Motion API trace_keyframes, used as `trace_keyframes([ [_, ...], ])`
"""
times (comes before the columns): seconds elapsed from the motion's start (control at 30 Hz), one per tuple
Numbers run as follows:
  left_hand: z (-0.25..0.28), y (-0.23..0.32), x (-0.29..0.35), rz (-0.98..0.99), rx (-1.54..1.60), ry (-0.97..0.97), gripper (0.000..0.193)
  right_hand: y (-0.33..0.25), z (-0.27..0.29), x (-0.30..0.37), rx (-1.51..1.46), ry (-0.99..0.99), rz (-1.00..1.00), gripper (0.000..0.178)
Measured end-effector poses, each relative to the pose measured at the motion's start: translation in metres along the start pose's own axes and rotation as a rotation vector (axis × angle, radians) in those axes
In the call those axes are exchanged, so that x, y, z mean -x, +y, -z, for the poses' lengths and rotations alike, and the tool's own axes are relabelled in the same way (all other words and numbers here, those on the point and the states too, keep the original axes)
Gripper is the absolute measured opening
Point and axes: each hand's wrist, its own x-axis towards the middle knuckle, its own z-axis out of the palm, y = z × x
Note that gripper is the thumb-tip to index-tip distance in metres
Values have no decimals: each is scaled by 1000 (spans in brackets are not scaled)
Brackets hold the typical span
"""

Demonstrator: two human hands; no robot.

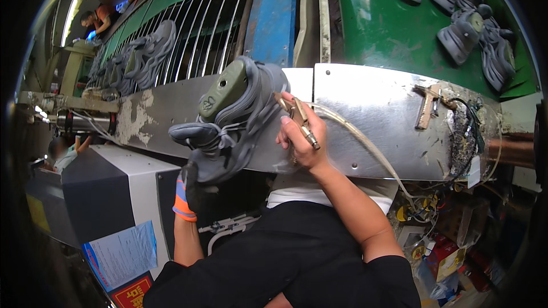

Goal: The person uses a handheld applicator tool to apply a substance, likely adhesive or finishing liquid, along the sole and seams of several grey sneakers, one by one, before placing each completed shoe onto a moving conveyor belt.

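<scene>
My left hand [186, 191], in a dark glove with an orange and blue cuff, grips the toe end of a grey sneaker [231, 145]. A green shoe last [224, 91] with a round hole fills the sneaker's opening; its tongue [194, 132] sticks out. The sneaker is tilted over the metal bench edge. Bare, my right hand [308, 145] is closed around a brass-coloured air gun [298, 115]. The gun's front end is close to the side of the sneaker; whether they touch I cannot tell. A clear hose [359, 137] trails to the right behind my right hand.
A second metal gun [427, 108] lies on the bench [365, 100]. Grey sneakers stand on the green belt [371, 28] at right and the metal rack [200, 28] at left. A grey and white machine [137, 177] flanks my left arm. Other people work at far left.
</scene>
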Motion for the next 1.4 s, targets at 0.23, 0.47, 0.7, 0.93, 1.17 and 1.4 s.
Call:
trace_keyframes([
  [0.23, -41, 12, 35, 226, 29, -245, 64, 0, -2, -3, 57, -13, -50, 50],
  [0.47, -66, 9, 38, 336, 334, -437, 63, 2, 0, 1, 13, -17, -6, 45],
  [0.7, -77, 2, 32, 373, 454, -557, 67, 2, 7, 7, -65, -42, -86, 46],
  [0.93, -83, 1, 31, 434, 431, -544, 70, -3, 12, 19, -54, -80, -87, 44],
  [1.17, -91, -2, 29, 414, 467, -549, 72, -12, 23, 34, 33, -94, -177, 44],
  [1.4, -97, 2, 31, 383, 435, -528, 73, -17, 29, 61, 102, -109, -204, 45],
])
